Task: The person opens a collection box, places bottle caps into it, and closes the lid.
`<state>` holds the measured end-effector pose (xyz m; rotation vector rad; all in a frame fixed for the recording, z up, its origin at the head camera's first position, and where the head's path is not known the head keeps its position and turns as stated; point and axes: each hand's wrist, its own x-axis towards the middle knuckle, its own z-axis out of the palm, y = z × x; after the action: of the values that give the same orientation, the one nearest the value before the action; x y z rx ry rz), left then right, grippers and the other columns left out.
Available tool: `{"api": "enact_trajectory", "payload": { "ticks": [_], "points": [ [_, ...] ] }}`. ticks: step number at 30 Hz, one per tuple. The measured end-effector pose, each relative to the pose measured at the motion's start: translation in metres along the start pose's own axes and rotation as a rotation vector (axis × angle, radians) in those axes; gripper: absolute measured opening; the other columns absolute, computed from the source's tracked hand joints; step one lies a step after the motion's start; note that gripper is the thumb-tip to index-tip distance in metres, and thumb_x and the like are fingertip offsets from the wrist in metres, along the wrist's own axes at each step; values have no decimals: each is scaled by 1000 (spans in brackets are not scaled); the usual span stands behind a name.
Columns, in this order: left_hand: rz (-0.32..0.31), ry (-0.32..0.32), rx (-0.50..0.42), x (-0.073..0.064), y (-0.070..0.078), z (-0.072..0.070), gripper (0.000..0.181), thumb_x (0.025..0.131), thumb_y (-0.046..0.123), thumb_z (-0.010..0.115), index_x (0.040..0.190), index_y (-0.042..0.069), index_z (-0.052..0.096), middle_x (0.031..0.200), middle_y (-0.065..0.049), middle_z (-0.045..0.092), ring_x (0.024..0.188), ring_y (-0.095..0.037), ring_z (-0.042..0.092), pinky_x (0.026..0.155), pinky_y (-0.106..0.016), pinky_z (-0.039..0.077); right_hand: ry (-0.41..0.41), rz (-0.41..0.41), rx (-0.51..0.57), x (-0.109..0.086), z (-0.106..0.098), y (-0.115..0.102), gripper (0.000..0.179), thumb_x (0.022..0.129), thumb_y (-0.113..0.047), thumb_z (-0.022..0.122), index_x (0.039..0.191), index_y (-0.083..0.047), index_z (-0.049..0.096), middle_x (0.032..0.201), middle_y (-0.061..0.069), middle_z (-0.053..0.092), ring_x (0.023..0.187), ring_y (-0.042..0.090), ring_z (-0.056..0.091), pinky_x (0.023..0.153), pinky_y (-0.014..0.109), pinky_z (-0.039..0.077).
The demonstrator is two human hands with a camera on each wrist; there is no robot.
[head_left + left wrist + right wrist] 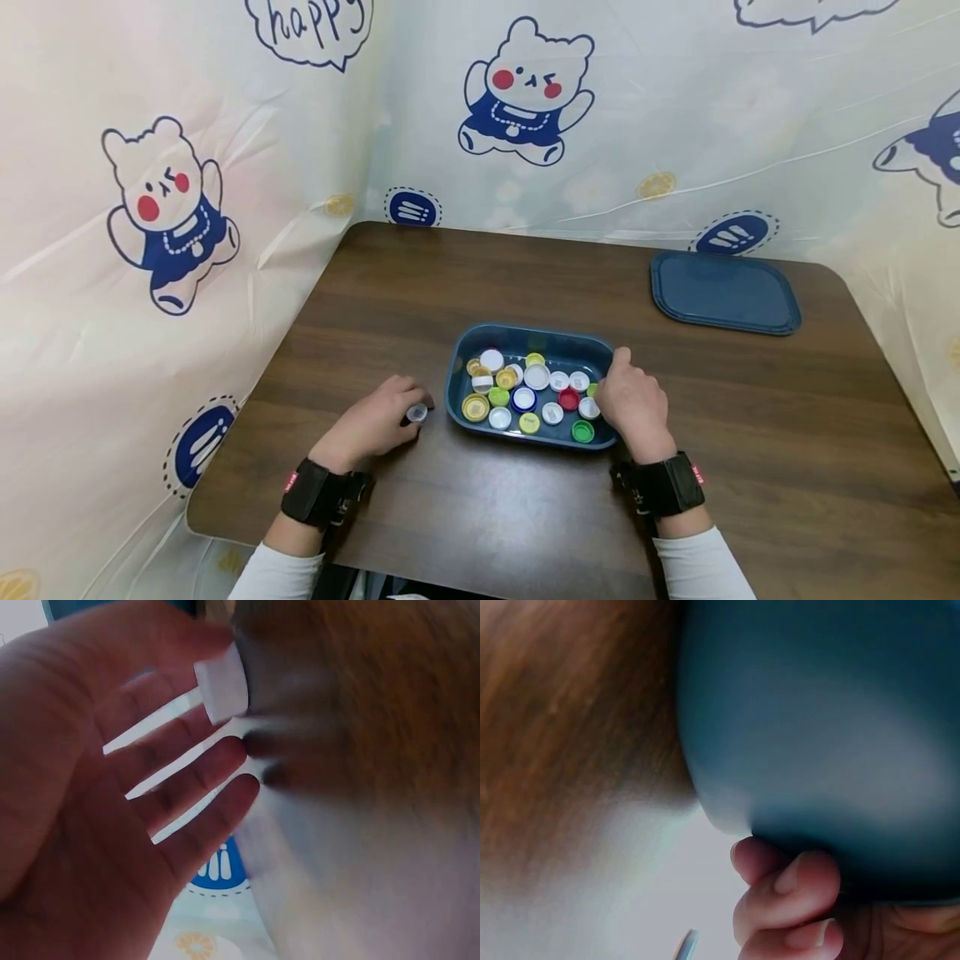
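Note:
My left hand (378, 417) is low over the table to the left of the blue tray, pinching a white bottle cap (417, 412) between thumb and fingers. In the left wrist view the same cap (223, 684) stands on edge at the thumb tip, right at the tabletop. The blue tray (540, 333) holds many bottle caps lying on its floor: white, yellow, green, a red one (568, 400) and a blue-rimmed one (523, 399). My right hand (633, 400) grips the tray's right end; in the right wrist view its curled fingers (802, 885) press against the tray wall (817, 750).
A dark blue lid (726, 293) lies flat at the back right of the brown wooden table (787, 433). A curtain (637, 100) printed with bears hangs behind the table and along its left side.

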<state>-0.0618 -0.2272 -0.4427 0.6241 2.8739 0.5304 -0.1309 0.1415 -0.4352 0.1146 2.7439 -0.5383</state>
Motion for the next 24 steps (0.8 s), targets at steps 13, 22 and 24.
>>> {"api": "enact_trajectory", "payload": {
  "ticks": [13,22,24],
  "points": [
    [9,54,51,22,20,-32,16,89,8,73,105,9,73,100,0,64,92,-14,57,81,-32,54,9,20,2,1,1,1,39,101,-21,52,130,1,38,100,26,63,76,36,59,63,45,47],
    [173,-1,96,55,70,-50,21,90,12,74,111,8,74,105,-2,65,95,-13,56,87,-30,55,10,20,0,1,2,0,40,101,-22,52,130,0,38,98,25,63,75,35,59,62,44,47],
    [216,-30,101,63,81,-48,22,91,13,73,112,9,74,106,-1,65,97,-13,54,88,-29,53,15,20,2,1,2,0,38,101,-22,52,129,0,39,98,25,63,75,35,59,62,44,47]
  ]
}}
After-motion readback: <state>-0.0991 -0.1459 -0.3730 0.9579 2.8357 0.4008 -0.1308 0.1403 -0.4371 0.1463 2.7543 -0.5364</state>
